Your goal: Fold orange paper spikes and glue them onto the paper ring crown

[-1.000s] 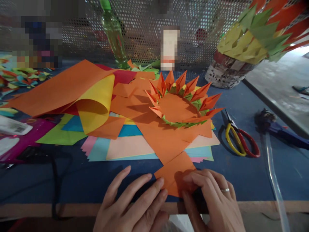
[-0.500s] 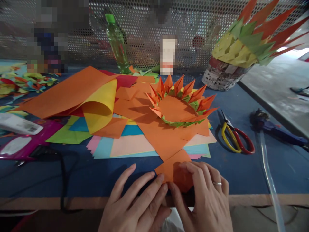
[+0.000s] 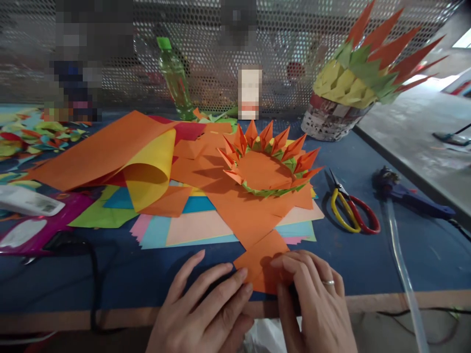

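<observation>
At the table's front edge lies a small orange piece of paper. My left hand is open with its fingers stretched out, the fingertips resting on the paper's left side. My right hand, with a ring on one finger, is closed at the paper's right edge, thumb below and index finger on top. The fingers hide that edge. Just beyond is a larger orange sheet. On the orange sheets stands a ring of folded paper, with green folds at its base and upright orange points.
Scissors with yellow and red handles and a blue glue gun lie right. A paper pineapple-like piece stands behind. Coloured sheets, a green bottle and a magenta device with a black cable are left or centre.
My right thumb has shifted right, away from my left fingertips, to the right part of the orange paper. My left hand stays nearly in place. The camera view has shifted slightly.
</observation>
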`<state>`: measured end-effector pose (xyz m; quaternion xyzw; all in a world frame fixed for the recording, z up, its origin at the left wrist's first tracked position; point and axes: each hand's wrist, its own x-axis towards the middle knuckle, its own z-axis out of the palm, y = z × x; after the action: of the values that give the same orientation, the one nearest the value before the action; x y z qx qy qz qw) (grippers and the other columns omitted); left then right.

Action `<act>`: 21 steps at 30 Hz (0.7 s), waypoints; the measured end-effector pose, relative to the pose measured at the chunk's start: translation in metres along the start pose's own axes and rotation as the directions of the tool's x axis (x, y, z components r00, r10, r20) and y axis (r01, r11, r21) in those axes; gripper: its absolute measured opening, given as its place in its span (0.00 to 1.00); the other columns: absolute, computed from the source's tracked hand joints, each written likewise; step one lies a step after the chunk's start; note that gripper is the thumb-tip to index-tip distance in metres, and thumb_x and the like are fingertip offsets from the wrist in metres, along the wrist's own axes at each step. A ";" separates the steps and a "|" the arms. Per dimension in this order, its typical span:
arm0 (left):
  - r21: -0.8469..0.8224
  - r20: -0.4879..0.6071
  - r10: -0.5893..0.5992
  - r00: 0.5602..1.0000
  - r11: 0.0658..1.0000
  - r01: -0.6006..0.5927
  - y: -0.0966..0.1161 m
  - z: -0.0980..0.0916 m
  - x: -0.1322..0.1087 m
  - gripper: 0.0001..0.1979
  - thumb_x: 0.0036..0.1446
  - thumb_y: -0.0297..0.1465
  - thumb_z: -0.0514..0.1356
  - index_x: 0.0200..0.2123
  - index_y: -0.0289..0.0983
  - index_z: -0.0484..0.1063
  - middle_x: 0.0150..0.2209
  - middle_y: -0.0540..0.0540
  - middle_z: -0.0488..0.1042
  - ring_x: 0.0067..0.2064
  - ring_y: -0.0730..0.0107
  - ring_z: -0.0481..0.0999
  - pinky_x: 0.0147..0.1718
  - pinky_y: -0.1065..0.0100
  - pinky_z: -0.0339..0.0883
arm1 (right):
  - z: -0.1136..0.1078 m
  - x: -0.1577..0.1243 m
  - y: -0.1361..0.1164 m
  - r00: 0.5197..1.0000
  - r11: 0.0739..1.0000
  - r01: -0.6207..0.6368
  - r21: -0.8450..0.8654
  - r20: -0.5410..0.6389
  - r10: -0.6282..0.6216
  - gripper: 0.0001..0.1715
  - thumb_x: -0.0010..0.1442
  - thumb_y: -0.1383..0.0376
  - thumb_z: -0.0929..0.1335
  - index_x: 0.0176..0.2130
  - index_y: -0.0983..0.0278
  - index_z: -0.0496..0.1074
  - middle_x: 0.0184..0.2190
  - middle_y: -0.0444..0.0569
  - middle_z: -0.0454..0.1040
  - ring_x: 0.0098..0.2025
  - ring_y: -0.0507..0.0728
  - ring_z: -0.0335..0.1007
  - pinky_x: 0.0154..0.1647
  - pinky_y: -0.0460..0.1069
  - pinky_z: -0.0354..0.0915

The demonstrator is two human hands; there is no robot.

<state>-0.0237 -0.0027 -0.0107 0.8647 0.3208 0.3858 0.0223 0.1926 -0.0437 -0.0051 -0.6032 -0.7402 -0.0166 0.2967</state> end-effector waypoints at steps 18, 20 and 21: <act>-0.318 0.415 -0.164 0.895 0.895 0.312 -0.003 -0.016 0.054 0.08 0.72 0.28 0.55 0.42 0.44 0.73 0.41 0.53 0.77 0.46 0.71 0.76 0.50 0.68 0.67 | 0.005 -0.003 -0.004 0.998 0.998 0.019 0.061 -0.063 -0.015 0.11 0.64 0.73 0.63 0.42 0.58 0.68 0.44 0.45 0.75 0.50 0.57 0.66 0.48 0.52 0.55; -0.319 0.407 -0.158 0.900 0.898 0.302 -0.003 -0.020 0.054 0.10 0.72 0.27 0.54 0.42 0.44 0.75 0.41 0.53 0.78 0.45 0.72 0.76 0.50 0.69 0.67 | 0.006 -0.003 -0.006 0.996 0.996 0.010 0.084 -0.093 -0.003 0.11 0.64 0.73 0.63 0.41 0.58 0.69 0.43 0.44 0.75 0.50 0.57 0.65 0.49 0.53 0.55; -0.311 0.394 -0.167 0.904 0.901 0.302 -0.002 -0.022 0.051 0.12 0.71 0.25 0.53 0.44 0.45 0.75 0.42 0.53 0.78 0.46 0.73 0.76 0.51 0.70 0.67 | 0.006 -0.003 -0.006 0.994 0.996 0.020 0.090 -0.111 -0.010 0.11 0.64 0.74 0.63 0.41 0.58 0.69 0.43 0.45 0.75 0.51 0.58 0.65 0.50 0.54 0.55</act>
<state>-0.0144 0.0236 0.0379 0.8551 0.3373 0.2690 0.2874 0.1856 -0.0458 -0.0093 -0.5815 -0.7273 -0.0182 0.3641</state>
